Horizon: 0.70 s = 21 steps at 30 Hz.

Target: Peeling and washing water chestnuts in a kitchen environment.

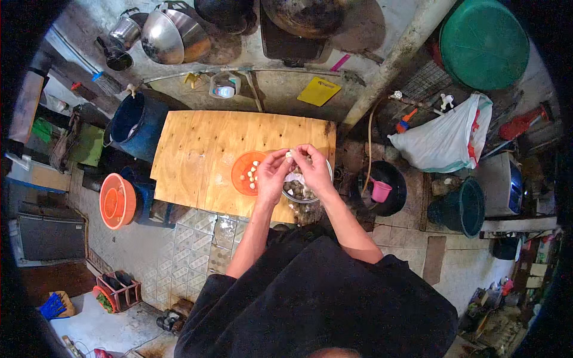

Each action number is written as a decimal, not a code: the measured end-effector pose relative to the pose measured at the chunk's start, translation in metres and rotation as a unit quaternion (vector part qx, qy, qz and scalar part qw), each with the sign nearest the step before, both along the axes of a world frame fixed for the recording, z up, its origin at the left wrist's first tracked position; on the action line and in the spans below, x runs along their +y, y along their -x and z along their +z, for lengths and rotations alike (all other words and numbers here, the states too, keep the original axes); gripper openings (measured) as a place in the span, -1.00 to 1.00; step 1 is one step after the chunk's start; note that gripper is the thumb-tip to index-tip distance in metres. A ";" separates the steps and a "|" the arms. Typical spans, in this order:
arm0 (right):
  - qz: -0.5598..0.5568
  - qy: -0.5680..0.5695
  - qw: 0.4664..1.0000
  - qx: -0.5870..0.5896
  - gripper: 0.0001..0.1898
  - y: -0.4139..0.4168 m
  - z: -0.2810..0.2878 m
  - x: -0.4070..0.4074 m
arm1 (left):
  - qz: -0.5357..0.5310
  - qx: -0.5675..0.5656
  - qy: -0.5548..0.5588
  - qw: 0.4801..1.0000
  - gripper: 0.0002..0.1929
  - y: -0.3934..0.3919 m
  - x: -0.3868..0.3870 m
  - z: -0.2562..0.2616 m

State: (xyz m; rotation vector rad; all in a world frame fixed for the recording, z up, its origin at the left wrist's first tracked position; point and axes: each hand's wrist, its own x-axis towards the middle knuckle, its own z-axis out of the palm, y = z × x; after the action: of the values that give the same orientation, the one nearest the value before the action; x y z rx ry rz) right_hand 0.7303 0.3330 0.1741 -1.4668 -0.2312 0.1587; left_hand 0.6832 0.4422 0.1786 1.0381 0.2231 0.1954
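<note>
Both hands meet above a plywood table, near its right end. My left hand (pixel 274 172) and my right hand (pixel 314 168) hold a small whitish round piece (pixel 289 154) between their fingertips; what it is cannot be told for sure. Under and beside my left hand is an orange plastic basin (pixel 239 183) with several small pale, round pieces (pixel 251 179) in it. Below my right hand stands a round metal-rimmed bowl (pixel 309 202), partly hidden by that hand. It contains many greyish-brown small pieces (pixel 294 190) and something whitish.
The plywood table (pixel 197 156) spans the front. A blue barrel (pixel 138 125) stands at its left, orange basins (pixel 117 201) lower down. On the right are a black tub (pixel 396 185) with a pink dipper (pixel 381 191), a hanging white bag (pixel 447 138) and a dark green bucket (pixel 470 208).
</note>
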 end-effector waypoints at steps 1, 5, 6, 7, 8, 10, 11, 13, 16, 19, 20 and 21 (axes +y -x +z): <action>0.007 0.008 1.000 0.002 -0.87 0.004 0.012 0.000 | 0.014 -0.013 -0.025 0.999 -0.73 0.000 0.000 0.000; -0.011 0.092 0.995 -0.033 -0.86 0.001 0.013 -0.005 | 0.003 0.007 -0.037 0.999 -0.72 0.002 -0.004 0.009; -0.010 0.092 0.995 -0.034 -0.86 0.001 0.013 -0.004 | -0.005 0.002 -0.040 0.999 -0.69 0.001 -0.003 0.008; -0.020 0.090 0.994 -0.053 -0.86 0.001 0.013 -0.002 | -0.013 -0.003 -0.043 0.999 -0.66 0.001 -0.002 0.007; -0.030 0.088 0.993 -0.072 -0.86 0.001 0.013 -0.001 | -0.011 -0.003 -0.043 0.999 -0.66 0.002 -0.001 0.006; -0.042 0.079 0.995 -0.053 -0.84 -0.001 0.008 -0.003 | -0.023 -0.010 -0.046 0.999 -0.66 0.002 -0.004 0.011; -0.055 0.070 0.995 -0.035 -0.83 -0.002 0.006 -0.004 | -0.023 -0.011 -0.046 0.999 -0.66 0.002 -0.006 0.014; -0.052 0.036 0.998 0.008 -0.83 -0.001 0.007 -0.004 | 0.007 -0.011 -0.028 1.000 -0.66 0.003 -0.009 0.020; -0.039 -0.030 0.997 0.051 -0.84 0.002 0.009 0.002 | 0.003 -0.004 0.001 1.000 -0.65 0.001 -0.007 0.012; -0.025 -0.040 0.998 0.044 -0.84 0.005 0.018 0.001 | 0.002 0.003 -0.033 0.999 -0.65 -0.001 -0.006 0.009; -0.019 -0.017 0.999 0.037 -0.84 0.005 0.021 0.000 | 0.002 0.003 -0.032 0.999 -0.65 -0.002 -0.006 0.007; -0.021 -0.017 0.999 0.036 -0.84 0.003 0.018 -0.002 | -0.002 0.000 -0.041 0.999 -0.65 -0.003 -0.008 0.007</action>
State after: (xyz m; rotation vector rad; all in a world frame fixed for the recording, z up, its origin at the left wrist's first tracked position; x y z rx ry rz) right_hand 0.7271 0.3307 0.1917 -1.4276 -0.1436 0.1734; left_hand 0.6858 0.4346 0.1853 1.1203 0.2143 0.2015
